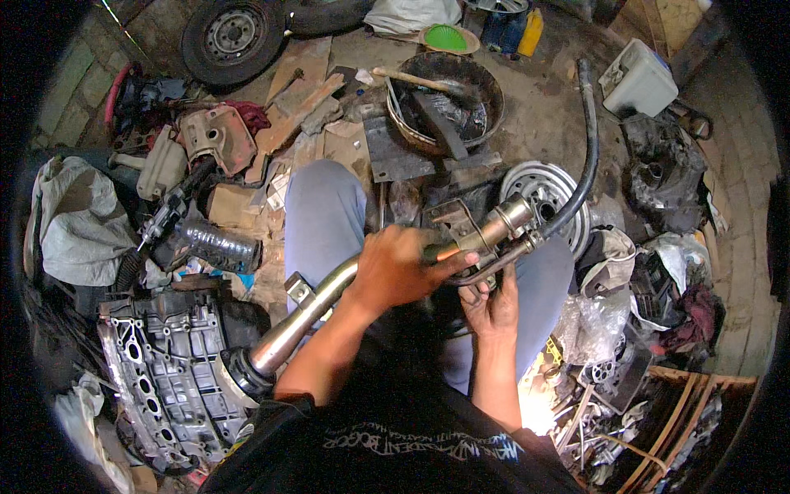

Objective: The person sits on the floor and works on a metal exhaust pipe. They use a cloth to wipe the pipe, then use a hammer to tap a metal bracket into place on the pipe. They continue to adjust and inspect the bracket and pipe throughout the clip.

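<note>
Across my lap lies a long metal filler pipe [310,315], slanting from lower left to upper right. My left hand [395,267] is wrapped around its middle, fingers slightly blurred. A thin side tube runs along the pipe's upper end and joins a black rubber hose [588,136] that curves away to the far right. Below that tube my right hand [492,306] is raised, its fingers curled close to the tube's underside; what they pinch is too small to make out. A metal bracket [453,221] stands off the pipe beyond my left hand. The pipe's lower end has a black collar [247,372].
An engine block [177,370] sits at lower left. Ahead is a dark basin [494,107] with a wooden-handled tool [415,80]. A wheel rim [543,183] lies behind the pipe's upper end. A tyre [233,39], a white container [639,78] and scattered parts surround me.
</note>
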A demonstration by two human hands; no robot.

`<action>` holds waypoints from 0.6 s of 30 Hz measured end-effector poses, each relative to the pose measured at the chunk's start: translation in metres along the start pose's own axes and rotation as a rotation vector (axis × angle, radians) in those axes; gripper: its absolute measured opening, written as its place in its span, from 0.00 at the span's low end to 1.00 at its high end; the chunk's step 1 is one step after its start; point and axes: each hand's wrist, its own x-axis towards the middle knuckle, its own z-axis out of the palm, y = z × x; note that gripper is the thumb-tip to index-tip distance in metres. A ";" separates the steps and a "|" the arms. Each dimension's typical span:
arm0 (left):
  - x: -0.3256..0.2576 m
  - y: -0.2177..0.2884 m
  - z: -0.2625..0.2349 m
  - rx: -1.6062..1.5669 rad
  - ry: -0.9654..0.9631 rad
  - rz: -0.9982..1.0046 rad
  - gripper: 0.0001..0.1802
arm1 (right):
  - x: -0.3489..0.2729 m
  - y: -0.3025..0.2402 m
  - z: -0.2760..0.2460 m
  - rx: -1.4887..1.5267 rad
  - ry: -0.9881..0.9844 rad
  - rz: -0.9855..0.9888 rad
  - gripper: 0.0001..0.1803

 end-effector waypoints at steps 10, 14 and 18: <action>-0.002 -0.003 0.009 -0.020 -0.071 -0.010 0.33 | 0.015 -0.011 -0.016 0.182 -0.021 0.139 0.20; 0.000 -0.003 -0.001 -0.123 -0.275 -0.095 0.40 | 0.003 -0.017 0.010 0.303 0.206 0.065 0.19; 0.002 0.000 -0.005 -0.110 -0.395 -0.138 0.41 | 0.010 -0.012 -0.022 0.338 -0.252 -0.054 0.16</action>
